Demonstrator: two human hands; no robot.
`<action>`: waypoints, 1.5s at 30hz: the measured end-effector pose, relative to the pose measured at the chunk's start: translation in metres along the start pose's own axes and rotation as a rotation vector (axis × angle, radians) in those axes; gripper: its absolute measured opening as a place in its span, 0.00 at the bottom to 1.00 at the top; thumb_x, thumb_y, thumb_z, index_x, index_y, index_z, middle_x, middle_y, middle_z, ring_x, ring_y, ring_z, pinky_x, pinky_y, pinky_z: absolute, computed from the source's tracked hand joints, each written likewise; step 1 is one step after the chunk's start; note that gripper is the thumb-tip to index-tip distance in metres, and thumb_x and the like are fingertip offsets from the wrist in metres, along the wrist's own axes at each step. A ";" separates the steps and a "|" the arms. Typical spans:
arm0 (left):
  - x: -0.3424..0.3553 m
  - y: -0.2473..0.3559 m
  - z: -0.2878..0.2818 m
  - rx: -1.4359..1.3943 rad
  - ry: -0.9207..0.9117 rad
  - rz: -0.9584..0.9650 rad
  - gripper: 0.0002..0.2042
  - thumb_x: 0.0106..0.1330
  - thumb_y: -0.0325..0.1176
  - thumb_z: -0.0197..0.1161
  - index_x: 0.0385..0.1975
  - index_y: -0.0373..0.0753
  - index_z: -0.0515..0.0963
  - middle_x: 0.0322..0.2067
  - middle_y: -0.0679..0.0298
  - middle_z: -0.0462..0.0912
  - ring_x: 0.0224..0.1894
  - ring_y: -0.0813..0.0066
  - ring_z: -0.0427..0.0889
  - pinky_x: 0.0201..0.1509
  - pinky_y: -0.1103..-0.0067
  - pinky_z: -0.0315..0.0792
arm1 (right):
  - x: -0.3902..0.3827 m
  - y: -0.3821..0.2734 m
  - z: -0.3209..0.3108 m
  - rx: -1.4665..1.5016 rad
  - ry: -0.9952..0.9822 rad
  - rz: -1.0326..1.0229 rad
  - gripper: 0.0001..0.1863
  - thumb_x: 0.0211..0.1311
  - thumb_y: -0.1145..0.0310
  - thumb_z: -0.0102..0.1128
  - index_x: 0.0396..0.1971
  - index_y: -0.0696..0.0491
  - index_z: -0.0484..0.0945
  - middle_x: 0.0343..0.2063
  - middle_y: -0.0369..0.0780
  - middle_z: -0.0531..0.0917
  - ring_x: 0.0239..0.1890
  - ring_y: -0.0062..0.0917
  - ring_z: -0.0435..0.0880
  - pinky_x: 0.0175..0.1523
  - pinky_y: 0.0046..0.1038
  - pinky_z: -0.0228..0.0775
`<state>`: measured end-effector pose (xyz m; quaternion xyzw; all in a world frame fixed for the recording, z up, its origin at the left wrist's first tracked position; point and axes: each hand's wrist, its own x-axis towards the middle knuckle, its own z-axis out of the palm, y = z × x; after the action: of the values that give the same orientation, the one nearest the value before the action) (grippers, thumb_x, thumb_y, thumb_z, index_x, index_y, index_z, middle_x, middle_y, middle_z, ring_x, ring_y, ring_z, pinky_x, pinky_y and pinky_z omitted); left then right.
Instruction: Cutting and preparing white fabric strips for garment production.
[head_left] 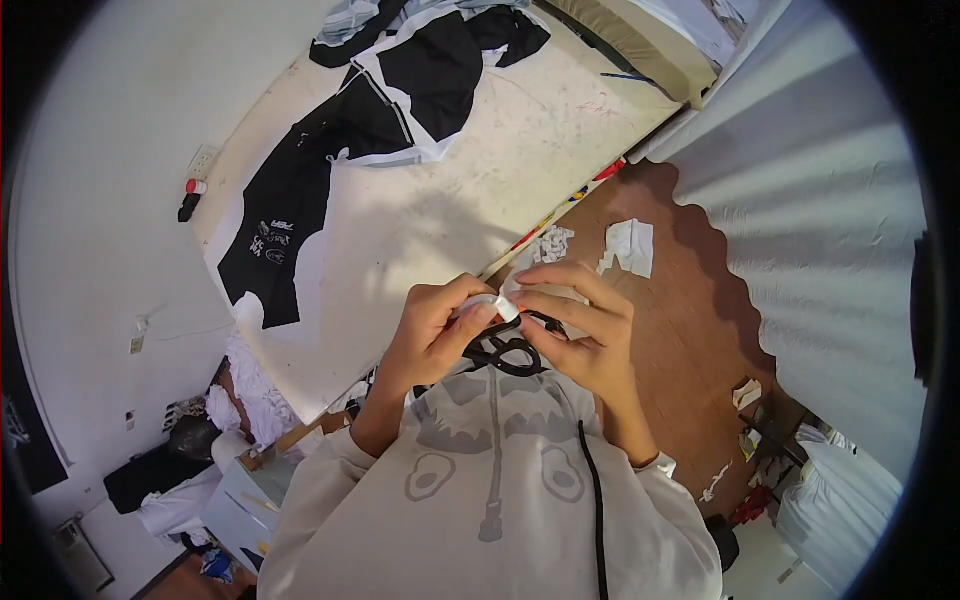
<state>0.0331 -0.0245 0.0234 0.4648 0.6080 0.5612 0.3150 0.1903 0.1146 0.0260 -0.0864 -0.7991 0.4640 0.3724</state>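
Observation:
My left hand (440, 325) pinches a small white strip (507, 308) in front of my chest, thumb across it. My right hand (590, 325) has its fingers curled round the other end of that strip, index finger raised over it. Just below and between both hands are black-handled scissors (515, 355); I cannot tell which fingers bear their weight. Behind the hands is the near edge of a pale worktable (420, 210), with black and white cut garment pieces (275, 230) lying along its left and far side, some with white lettering.
A white wall (110, 200) stands left, with fabric heaps (255, 400) low beside the table. At right, brown floor (680, 320) holds white scraps (628, 248) beside a long white curtain (820, 220). A small red-capped object (195, 187) sits at the table's left edge.

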 end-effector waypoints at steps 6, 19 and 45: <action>-0.004 0.003 -0.014 -0.008 -0.099 -0.040 0.11 0.74 0.34 0.58 0.33 0.32 0.76 0.16 0.65 0.69 0.17 0.80 0.64 0.23 0.79 0.58 | 0.008 -0.003 0.019 -0.039 0.078 -0.022 0.08 0.53 0.82 0.69 0.35 0.60 0.85 0.37 0.42 0.86 0.39 0.31 0.84 0.43 0.28 0.75; -0.032 0.002 -0.050 -0.169 0.153 -0.011 0.08 0.74 0.31 0.58 0.42 0.32 0.78 0.25 0.66 0.81 0.26 0.85 0.74 0.32 0.85 0.68 | 0.000 0.002 0.075 0.519 -0.167 0.284 0.10 0.59 0.84 0.64 0.41 0.63 0.83 0.47 0.43 0.80 0.48 0.27 0.79 0.53 0.26 0.71; -0.034 -0.003 -0.096 -0.391 0.533 -0.070 0.11 0.76 0.34 0.60 0.35 0.32 0.79 0.23 0.76 0.72 0.25 0.94 0.63 0.25 0.89 0.56 | 0.062 -0.048 0.148 -0.307 0.076 -0.247 0.15 0.40 0.79 0.81 0.32 0.54 0.88 0.45 0.41 0.83 0.39 0.25 0.82 0.39 0.23 0.72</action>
<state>-0.0418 -0.0933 0.0320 0.2113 0.5652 0.7581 0.2472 0.0565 0.0177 0.0533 -0.0612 -0.8505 0.2838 0.4386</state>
